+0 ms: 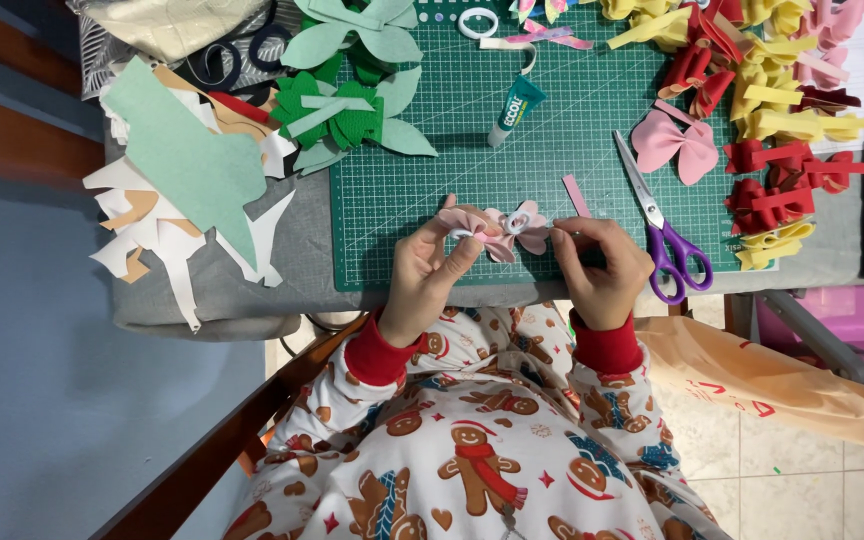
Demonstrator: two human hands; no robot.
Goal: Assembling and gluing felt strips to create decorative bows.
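I see a small pale pink foam bow (497,228) with soft folded loops and a white ring in its middle. It sits just above the near edge of the green cutting mat (552,150), held up between both hands. My left hand (424,275) pinches its left loop with thumb and fingers pressed together. My right hand (602,268) pinches the right side with its fingertips. Near the right hand lie one pair of purple-handled scissors (664,235) and one thin pink strip (576,195). One glue tube (516,110) lies farther up, and one bigger pink bow (676,145) is beside the scissors.
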